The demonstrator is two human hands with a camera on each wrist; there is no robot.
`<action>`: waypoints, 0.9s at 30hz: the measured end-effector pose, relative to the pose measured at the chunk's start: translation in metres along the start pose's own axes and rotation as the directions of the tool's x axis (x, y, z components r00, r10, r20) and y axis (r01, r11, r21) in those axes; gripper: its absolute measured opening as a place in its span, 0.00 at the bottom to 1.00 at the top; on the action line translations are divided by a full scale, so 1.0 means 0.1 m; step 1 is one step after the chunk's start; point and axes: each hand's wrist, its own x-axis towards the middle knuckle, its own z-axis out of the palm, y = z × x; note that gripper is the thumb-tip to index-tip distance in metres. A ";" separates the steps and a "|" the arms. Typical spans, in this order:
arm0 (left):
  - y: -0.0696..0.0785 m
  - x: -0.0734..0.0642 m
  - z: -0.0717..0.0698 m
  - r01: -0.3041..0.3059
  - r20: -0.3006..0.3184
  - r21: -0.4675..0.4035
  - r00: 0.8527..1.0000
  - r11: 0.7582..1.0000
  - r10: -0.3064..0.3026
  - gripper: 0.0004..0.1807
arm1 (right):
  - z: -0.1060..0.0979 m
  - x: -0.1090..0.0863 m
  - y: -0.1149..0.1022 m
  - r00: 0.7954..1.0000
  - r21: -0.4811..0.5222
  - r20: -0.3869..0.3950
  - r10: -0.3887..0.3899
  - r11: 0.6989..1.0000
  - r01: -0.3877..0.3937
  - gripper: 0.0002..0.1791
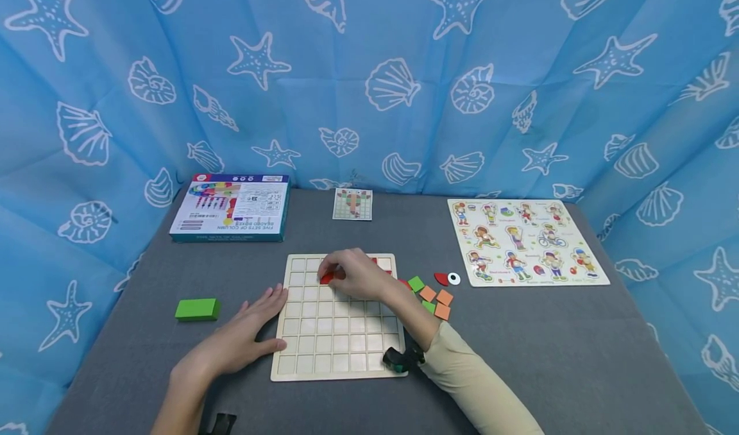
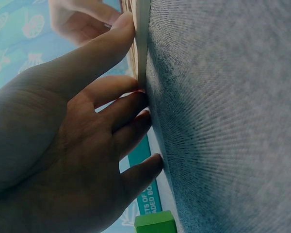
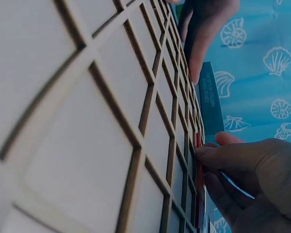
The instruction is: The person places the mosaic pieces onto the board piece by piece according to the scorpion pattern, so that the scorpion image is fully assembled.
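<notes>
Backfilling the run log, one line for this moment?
left hand: touches wooden grid board | right hand: pinches red piece over board | orange tiles: beside board, right side

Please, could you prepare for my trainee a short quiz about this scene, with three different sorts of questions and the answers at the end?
1. Multiple choice: what colour is the piece that the right hand holds? A) green B) orange C) red
2. True or false: in the head view, the small pattern card lies between the box and the picture puzzle.
3. Open question: which edge of the gridded board does the left hand touch?

Key: 1. C, the red piece. 2. True. 3. The left edge.
</notes>
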 end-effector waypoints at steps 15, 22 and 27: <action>0.00 -0.02 0.00 -0.016 -0.012 -0.007 1.000 1.000 0.016 0.53 | -0.03 -0.15 0.01 0.999 0.007 -0.051 -0.007 1.000 0.007 0.10; 0.01 -0.02 0.01 -0.011 -0.021 0.001 1.000 1.000 0.011 0.53 | -0.14 -0.43 0.13 0.996 0.056 -0.089 0.025 0.998 -0.020 0.09; 0.02 -0.01 0.01 0.001 -0.019 0.006 1.000 1.000 -0.001 0.54 | -0.30 -0.70 0.20 0.989 0.038 -0.126 0.075 0.997 -0.071 0.08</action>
